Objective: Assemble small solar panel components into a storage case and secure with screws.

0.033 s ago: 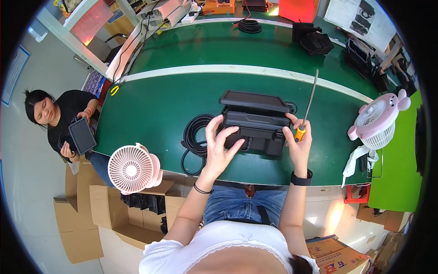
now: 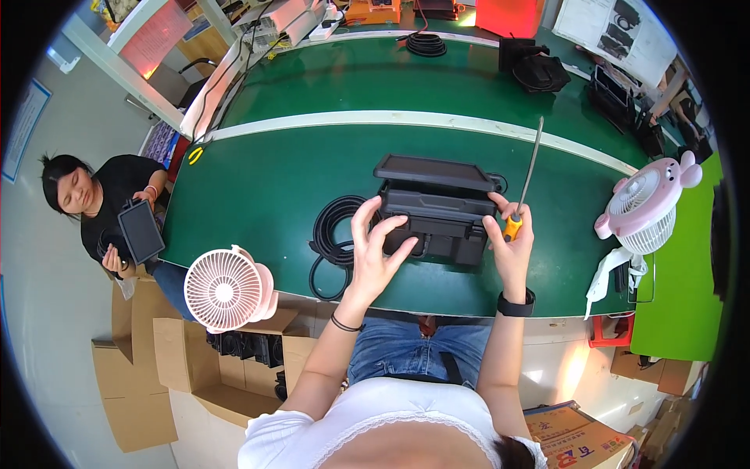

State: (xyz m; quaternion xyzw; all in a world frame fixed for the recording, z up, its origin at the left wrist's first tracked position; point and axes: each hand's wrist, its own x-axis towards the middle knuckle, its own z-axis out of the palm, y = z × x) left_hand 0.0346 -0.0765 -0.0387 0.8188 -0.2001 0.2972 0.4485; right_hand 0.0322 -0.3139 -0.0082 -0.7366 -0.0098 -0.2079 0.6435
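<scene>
Head view: black device [image 2: 437,209] sits on the green table [image 2: 258,180], near its front edge, straight ahead of the person; a flat dark panel at its top is tilted over the body. Left hand [image 2: 378,248] is at the device's left end, fingers spread and half curled, fingertips against its end and front; cannot tell how firmly they press. Right hand [image 2: 509,234] is closed around the yellow handle of a screwdriver [image 2: 512,227], shaft slanting up and away from the device; its thumb and forefinger are at the device's right end. Black cable [image 2: 320,234] lies coiled just left of the device, beside the left hand.

Surroundings: pale pink fan [image 2: 224,293] at the table's front left; second pink fan [image 2: 641,205], with ears, at far right. Yellow-handled tool [image 2: 196,155] by the left edge. At left, a seated co-worker [image 2: 121,184] holds a dark rectangular panel [image 2: 142,232]. Open cardboard box [image 2: 173,356] below the table.
</scene>
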